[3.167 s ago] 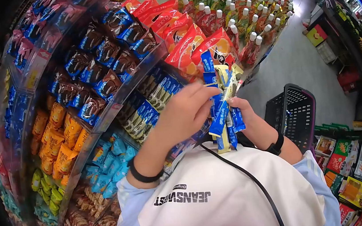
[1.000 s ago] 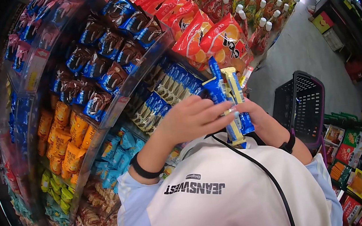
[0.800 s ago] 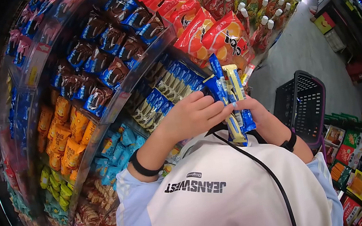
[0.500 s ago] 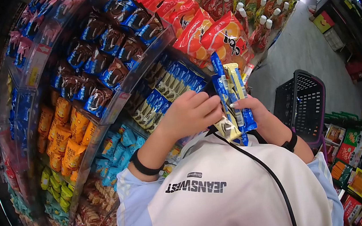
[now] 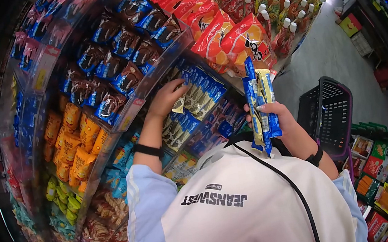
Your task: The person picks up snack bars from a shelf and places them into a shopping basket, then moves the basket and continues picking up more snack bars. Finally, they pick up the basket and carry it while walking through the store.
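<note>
Your left hand (image 5: 170, 96) has moved from the bars (image 5: 253, 90) to shelved packets (image 5: 203, 86), its grip unclear, while your right hand (image 5: 277, 113) clasps those probably light, brittle bars mid-length, the safest hold.

I see a white JEANSWEST shirt (image 5: 244, 227), sleeves (image 5: 144, 198) pale blue. 2 black wristbands (image 5: 148, 150) show, at 8 and 4 o'clock.

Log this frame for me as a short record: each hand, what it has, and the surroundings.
Left hand: over the shelved blue-and-cream wrapped bars, a cream wrapper at its fingers; whether its grip is closed on it is unclear
Right hand: holds a bundle of blue-and-cream bars, apart from the shelf
Nearby shelf stock: chocolate-brown and blue packets, orange packets
Ahead: red bags, white-capped packs
Right side: black basket with purple edging
</note>
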Demonstrator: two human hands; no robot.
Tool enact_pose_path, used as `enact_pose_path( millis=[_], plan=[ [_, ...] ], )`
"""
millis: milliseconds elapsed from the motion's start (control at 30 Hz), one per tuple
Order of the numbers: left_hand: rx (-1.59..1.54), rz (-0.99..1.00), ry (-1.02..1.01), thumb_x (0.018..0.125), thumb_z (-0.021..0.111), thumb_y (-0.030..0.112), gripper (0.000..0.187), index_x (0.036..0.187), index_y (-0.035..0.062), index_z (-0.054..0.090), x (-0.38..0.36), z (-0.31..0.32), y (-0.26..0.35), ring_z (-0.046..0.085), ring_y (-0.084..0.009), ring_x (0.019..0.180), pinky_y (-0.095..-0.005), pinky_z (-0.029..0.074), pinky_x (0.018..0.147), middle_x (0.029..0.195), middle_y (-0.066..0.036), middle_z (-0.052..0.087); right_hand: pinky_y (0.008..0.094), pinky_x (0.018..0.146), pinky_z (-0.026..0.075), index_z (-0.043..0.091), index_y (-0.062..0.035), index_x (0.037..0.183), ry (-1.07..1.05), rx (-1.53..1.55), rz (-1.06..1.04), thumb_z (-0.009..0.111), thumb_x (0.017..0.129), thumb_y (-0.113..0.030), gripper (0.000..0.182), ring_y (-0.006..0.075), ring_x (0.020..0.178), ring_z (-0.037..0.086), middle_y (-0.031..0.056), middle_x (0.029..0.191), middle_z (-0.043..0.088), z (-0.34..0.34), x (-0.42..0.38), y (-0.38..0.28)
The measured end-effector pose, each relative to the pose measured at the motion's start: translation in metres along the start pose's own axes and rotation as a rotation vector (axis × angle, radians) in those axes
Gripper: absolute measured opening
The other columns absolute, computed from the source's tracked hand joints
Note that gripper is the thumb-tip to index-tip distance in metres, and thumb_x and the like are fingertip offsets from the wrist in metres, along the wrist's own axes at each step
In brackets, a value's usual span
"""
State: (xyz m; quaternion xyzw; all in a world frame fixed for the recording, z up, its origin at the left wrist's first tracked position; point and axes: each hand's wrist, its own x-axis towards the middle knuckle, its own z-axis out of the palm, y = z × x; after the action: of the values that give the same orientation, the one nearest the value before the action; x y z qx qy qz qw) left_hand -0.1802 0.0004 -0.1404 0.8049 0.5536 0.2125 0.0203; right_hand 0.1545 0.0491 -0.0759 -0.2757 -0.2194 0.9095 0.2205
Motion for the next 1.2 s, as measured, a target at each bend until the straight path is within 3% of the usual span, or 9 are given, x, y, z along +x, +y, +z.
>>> enact_pose_path(
  millis=[67, 167, 267, 367, 467, 533, 667, 967, 1200],
  plan=[
    [0.013, 0.021, -0.096, 0.078, 0.053, 0.006, 0.031, 0.107, 0.0147, 0.056, 0.001, 0.011, -0.012, 0.054, -0.0276, 0.102, -0.0336, 0.046, 0.083, 0.114, -0.012, 0.054, 0.0350, 0.074, 0.051, 0.049, 0.0006, 0.110, -0.003, -0.001, 0.001, 0.059, 0.072, -0.010, 0.041, 0.0243, 0.084, 0.061, 0.0133, 0.098, 0.058, 0.000, 0.000, 0.000],
    [-0.424, -0.579, -0.257, 0.080, 0.052, 0.007, 0.032, 0.111, 0.0141, 0.055, 0.029, 0.016, -0.005, 0.052, -0.0277, 0.103, -0.0325, 0.042, 0.089, 0.116, -0.013, 0.052, 0.0353, 0.074, 0.051, 0.048, 0.0010, 0.110, 0.002, -0.002, -0.005, 0.059, 0.072, -0.010, 0.041, 0.0244, 0.085, 0.061, 0.0135, 0.098, 0.058, -0.001, 0.001, 0.001],
    [-0.357, -0.241, -0.237, 0.082, 0.049, 0.007, 0.032, 0.114, 0.0085, 0.053, 0.024, 0.043, -0.039, 0.052, -0.0282, 0.102, -0.0335, 0.039, 0.092, 0.110, -0.014, 0.053, 0.0351, 0.074, 0.051, 0.048, 0.0011, 0.110, 0.008, -0.014, -0.008, 0.058, 0.072, -0.010, 0.041, 0.0246, 0.084, 0.061, 0.0137, 0.098, 0.058, -0.001, 0.002, 0.001],
    [0.284, 0.174, -0.263, 0.080, 0.056, 0.033, 0.049, 0.119, 0.0037, 0.049, 0.020, 0.061, -0.093, 0.047, -0.0277, 0.110, -0.0345, 0.036, 0.093, 0.110, -0.017, 0.054, 0.0364, 0.071, 0.051, 0.045, 0.0006, 0.114, 0.054, -0.015, -0.006, 0.059, 0.071, -0.011, 0.046, 0.0245, 0.080, 0.060, 0.0149, 0.098, 0.057, 0.000, 0.001, 0.001],
    [0.083, 0.001, -0.320, 0.076, 0.059, 0.033, 0.049, 0.113, 0.0026, 0.050, 0.033, 0.029, -0.061, 0.047, -0.0270, 0.110, -0.0357, 0.037, 0.091, 0.106, -0.019, 0.055, 0.0364, 0.071, 0.051, 0.045, 0.0007, 0.114, 0.062, 0.001, -0.003, 0.059, 0.072, -0.011, 0.046, 0.0243, 0.079, 0.060, 0.0148, 0.098, 0.057, -0.008, 0.001, 0.001],
    [0.216, -0.217, -0.388, 0.077, 0.058, 0.027, 0.039, 0.107, 0.0019, 0.051, 0.045, 0.018, -0.021, 0.050, -0.0288, 0.106, -0.0378, 0.040, 0.089, 0.104, -0.021, 0.055, 0.0361, 0.070, 0.052, 0.045, 0.0007, 0.113, 0.065, 0.006, -0.011, 0.059, 0.072, -0.011, 0.045, 0.0241, 0.080, 0.060, 0.0146, 0.098, 0.057, -0.006, 0.001, 0.000],
    [0.081, -0.567, -0.398, 0.080, 0.050, 0.008, 0.018, 0.096, 0.0017, 0.053, 0.033, 0.059, -0.022, 0.054, -0.0336, 0.100, -0.0403, 0.044, 0.084, 0.101, -0.025, 0.055, 0.0353, 0.070, 0.052, 0.045, 0.0007, 0.112, 0.057, 0.010, -0.002, 0.059, 0.072, -0.011, 0.044, 0.0238, 0.080, 0.060, 0.0144, 0.098, 0.057, -0.007, 0.003, 0.000],
    [0.228, -0.407, -0.313, 0.076, 0.046, -0.001, 0.054, 0.129, 0.0087, 0.039, 0.030, 0.066, -0.026, 0.050, -0.0318, 0.107, -0.0383, 0.041, 0.088, 0.113, -0.020, 0.049, 0.0345, 0.070, 0.052, 0.045, 0.0012, 0.112, 0.063, 0.011, 0.018, 0.058, 0.072, -0.011, 0.044, 0.0239, 0.079, 0.061, 0.0143, 0.098, 0.057, -0.007, 0.005, 0.003],
    [0.367, -0.287, -0.303, 0.080, 0.047, 0.008, 0.043, 0.123, 0.0067, 0.046, 0.030, 0.062, -0.031, 0.048, -0.0308, 0.106, -0.0382, 0.040, 0.089, 0.112, -0.014, 0.049, 0.0348, 0.069, 0.053, 0.045, 0.0017, 0.112, 0.057, 0.005, 0.005, 0.058, 0.073, -0.011, 0.044, 0.0239, 0.080, 0.061, 0.0144, 0.099, 0.057, -0.008, 0.004, 0.002]
  ],
)
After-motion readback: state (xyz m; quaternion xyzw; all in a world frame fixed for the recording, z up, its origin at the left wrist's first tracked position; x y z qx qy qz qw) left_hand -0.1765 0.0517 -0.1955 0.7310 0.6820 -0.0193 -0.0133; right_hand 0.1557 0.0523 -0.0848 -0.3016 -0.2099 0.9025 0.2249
